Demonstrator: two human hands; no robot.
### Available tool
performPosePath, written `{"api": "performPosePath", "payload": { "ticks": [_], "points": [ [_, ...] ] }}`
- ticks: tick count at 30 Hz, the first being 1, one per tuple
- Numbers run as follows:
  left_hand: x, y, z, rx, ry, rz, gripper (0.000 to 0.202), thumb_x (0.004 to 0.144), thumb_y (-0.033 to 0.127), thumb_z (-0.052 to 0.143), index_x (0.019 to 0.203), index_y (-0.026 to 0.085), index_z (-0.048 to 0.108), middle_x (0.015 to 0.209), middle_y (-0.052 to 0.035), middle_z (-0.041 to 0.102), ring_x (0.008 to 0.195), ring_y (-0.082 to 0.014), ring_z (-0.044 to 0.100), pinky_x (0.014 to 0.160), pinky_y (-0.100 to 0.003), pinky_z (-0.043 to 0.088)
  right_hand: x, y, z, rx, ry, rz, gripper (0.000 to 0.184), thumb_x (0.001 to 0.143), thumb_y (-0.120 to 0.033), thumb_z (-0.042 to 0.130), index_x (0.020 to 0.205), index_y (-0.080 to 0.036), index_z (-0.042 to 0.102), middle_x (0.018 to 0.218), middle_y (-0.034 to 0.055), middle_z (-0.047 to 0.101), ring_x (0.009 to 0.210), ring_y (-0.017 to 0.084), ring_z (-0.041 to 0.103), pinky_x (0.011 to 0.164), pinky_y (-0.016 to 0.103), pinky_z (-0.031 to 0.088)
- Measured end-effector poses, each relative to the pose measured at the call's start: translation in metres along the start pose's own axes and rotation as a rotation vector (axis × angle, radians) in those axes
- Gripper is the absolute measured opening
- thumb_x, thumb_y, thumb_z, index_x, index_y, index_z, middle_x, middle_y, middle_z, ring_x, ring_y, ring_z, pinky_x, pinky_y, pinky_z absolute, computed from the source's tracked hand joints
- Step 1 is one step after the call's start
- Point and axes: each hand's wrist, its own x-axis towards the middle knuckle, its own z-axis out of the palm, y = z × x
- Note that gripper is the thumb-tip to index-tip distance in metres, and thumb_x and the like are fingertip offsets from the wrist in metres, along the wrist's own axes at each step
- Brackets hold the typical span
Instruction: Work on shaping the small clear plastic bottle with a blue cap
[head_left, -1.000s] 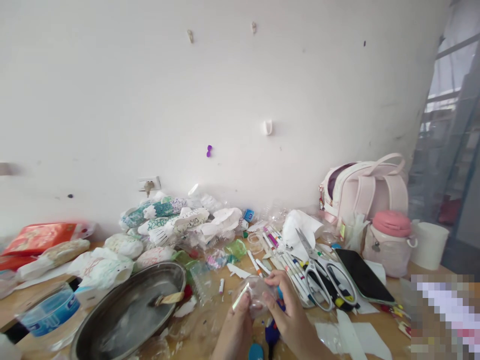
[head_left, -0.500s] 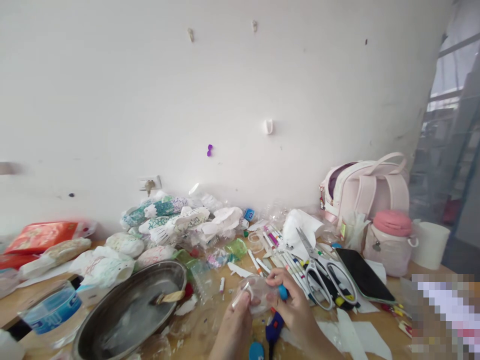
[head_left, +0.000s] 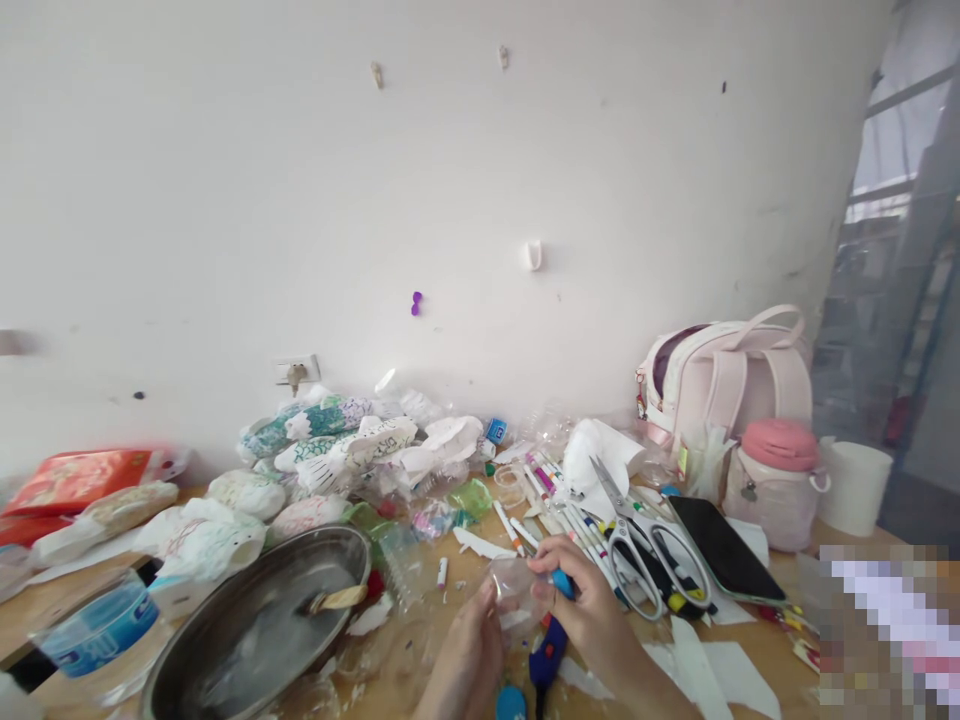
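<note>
A clear, thin plastic piece, curved like part of a cut bottle, is held between my two hands. My left hand pinches its near left side, thumb on top. On the other side, my right hand grips the right edge with bent fingers. A bright blue bit shows by the right fingers; whether it is held or lies behind them I cannot tell. Under my hands lies a dark blue glue gun, partly covered, beside a blue round piece. Grey-handled scissors lie right of my right hand.
A metal basin with cloudy liquid and a brush stands left. Behind it are painted wrapped bottles. Markers, a phone, a pink-lidded jar and a backpack are right. A cut bottle sits far left.
The plastic piece has been turned in my hands, and my left fingers have shifted along it. The view has moved slightly; the things on the table stay put.
</note>
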Motion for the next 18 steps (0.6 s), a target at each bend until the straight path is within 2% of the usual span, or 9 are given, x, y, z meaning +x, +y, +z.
{"api": "performPosePath", "payload": {
  "ticks": [6, 11, 16, 18],
  "points": [
    [0.007, -0.009, -0.012, -0.011, -0.023, -0.037, 0.038, 0.070, 0.046, 0.071, 0.094, 0.017, 0.073, 0.110, -0.0127, 0.073, 0.116, -0.0350, 0.057, 0.105, -0.049, 0.034, 0.001, -0.003, -0.004, -0.012, -0.048, -0.008, 0.004, 0.080, -0.021, 0.057, 0.080, -0.021, 0.061, 0.092, 0.0023, 0.057, 0.091, 0.019, 0.057, 0.087, 0.029, 0.039],
    [0.003, 0.000, -0.006, -0.004, -0.057, -0.047, 0.040, 0.072, 0.050, 0.069, 0.095, 0.018, 0.074, 0.109, -0.0106, 0.074, 0.119, -0.0333, 0.055, 0.108, -0.047, 0.031, 0.002, 0.004, -0.002, 0.021, -0.042, -0.020, 0.002, 0.079, -0.022, 0.060, 0.080, -0.022, 0.063, 0.089, 0.0002, 0.057, 0.087, 0.018, 0.056, 0.083, 0.025, 0.039],
    [-0.005, 0.010, 0.001, 0.047, -0.043, -0.018, 0.043, 0.073, 0.053, 0.067, 0.098, 0.019, 0.074, 0.112, -0.0094, 0.073, 0.122, -0.0306, 0.053, 0.113, -0.042, 0.022, -0.011, 0.014, 0.022, 0.251, 0.303, 0.104, 0.019, 0.074, -0.032, 0.071, 0.090, -0.026, 0.064, 0.087, -0.0031, 0.059, 0.081, 0.016, 0.056, 0.076, 0.021, 0.043],
    [-0.006, 0.008, 0.002, 0.031, -0.063, -0.048, 0.045, 0.070, 0.052, 0.070, 0.098, 0.017, 0.074, 0.108, -0.0111, 0.074, 0.121, -0.0315, 0.054, 0.112, -0.042, 0.023, -0.016, 0.012, 0.029, 0.355, 0.374, 0.158, 0.024, 0.073, -0.035, 0.073, 0.093, -0.027, 0.063, 0.087, -0.0029, 0.062, 0.083, 0.016, 0.058, 0.077, 0.021, 0.045]
  ]
}}
